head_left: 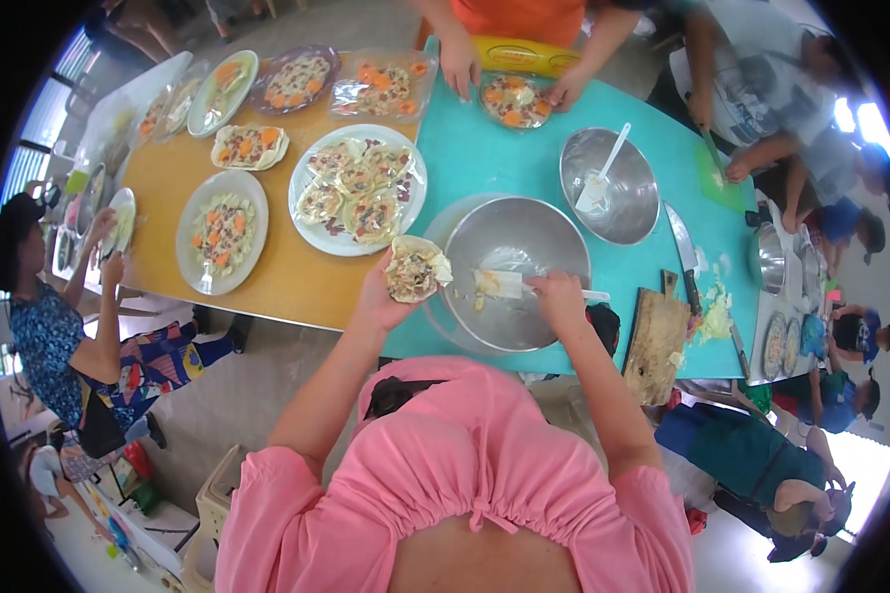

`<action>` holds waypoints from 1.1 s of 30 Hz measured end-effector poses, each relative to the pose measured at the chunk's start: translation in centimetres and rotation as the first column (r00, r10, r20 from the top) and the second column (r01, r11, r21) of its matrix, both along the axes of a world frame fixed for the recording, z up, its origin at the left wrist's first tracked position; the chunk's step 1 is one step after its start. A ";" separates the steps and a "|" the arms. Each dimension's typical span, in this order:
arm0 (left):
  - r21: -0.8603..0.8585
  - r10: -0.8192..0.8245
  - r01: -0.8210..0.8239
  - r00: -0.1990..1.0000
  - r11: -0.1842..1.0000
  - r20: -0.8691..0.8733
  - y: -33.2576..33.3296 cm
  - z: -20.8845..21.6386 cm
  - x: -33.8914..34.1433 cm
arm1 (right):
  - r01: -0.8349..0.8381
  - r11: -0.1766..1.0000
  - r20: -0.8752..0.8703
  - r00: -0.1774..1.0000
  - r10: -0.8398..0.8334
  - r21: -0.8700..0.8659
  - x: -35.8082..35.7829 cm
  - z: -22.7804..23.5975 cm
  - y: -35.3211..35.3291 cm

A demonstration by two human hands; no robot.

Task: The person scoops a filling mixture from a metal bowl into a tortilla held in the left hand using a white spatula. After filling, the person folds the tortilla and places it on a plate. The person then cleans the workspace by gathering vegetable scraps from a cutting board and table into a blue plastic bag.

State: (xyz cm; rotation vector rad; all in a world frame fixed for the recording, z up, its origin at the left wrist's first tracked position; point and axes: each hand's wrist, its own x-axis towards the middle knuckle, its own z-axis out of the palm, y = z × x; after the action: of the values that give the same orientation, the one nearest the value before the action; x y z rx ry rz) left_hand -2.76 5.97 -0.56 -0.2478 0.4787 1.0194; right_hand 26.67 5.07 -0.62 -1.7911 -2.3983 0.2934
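Observation:
My left hand (384, 296) holds up a small round flatbread or cup (415, 271) filled with a creamy mix, just left of a large steel bowl (554, 232). My right hand (561, 299) grips the handle of a white spatula (499, 285), whose blade rests inside that bowl. Smears and a lump of pale mix cling to the bowl's inner wall. Left of the bowl, a white plate (300, 212) carries several similar filled rounds under a shiny clear wrap.
Topped dishes stand on the brown table (148, 269), including an oval plate (190, 259). On the teal table (465, 148) are a second steel bowl (638, 212) with a spatula, a knife (680, 242) and a wooden board (653, 341). Across, a person in orange handles a wrapped dish (514, 101).

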 end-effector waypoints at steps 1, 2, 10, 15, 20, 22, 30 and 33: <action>-0.016 0.007 -0.007 1.000 1.000 0.003 -0.3 -0.6 -0.2 | -0.026 1.000 -0.053 0.998 0.025 -0.019 -0.1 0.5 -0.2; -0.029 0.010 -0.010 1.000 1.000 0.013 -0.5 -0.6 0.1 | -0.047 0.998 -0.099 0.994 0.043 -0.034 0.2 1.2 -0.5; -0.022 -0.055 0.054 0.998 0.998 -0.008 -0.5 -1.2 1.0 | 0.023 0.992 0.202 0.979 0.003 -0.127 3.3 3.4 -0.7; -0.055 -0.081 0.080 0.997 0.995 -0.008 -0.5 -1.7 1.5 | 0.159 0.905 0.006 0.985 -0.170 -0.395 1.0 1.4 -1.5; -0.031 -0.075 0.075 0.997 0.997 -0.010 -0.4 -1.5 1.4 | 0.120 0.837 -0.259 0.919 -0.297 -0.535 -0.1 1.0 -1.5; -0.025 -0.082 0.082 0.997 0.996 -0.013 -0.3 -1.3 1.4 | 0.104 0.835 -0.351 0.874 -0.335 -0.540 -0.5 0.7 -1.6; 0.010 0.005 -0.004 0.993 1.000 -0.121 -0.9 -1.5 -0.4 | 0.072 0.859 -0.457 0.822 -0.339 -0.507 -1.5 0.8 -1.8; -0.021 0.051 -0.056 0.980 0.998 -0.192 -1.6 -2.3 -2.0 | 0.074 0.847 -0.429 0.837 -0.340 -0.527 -1.8 0.6 -1.9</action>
State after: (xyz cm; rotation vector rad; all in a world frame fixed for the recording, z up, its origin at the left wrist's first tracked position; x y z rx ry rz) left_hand -4.78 4.38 -2.85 -0.1875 0.6632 1.0951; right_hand 24.86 3.18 -0.04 -1.8283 -1.8189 1.2771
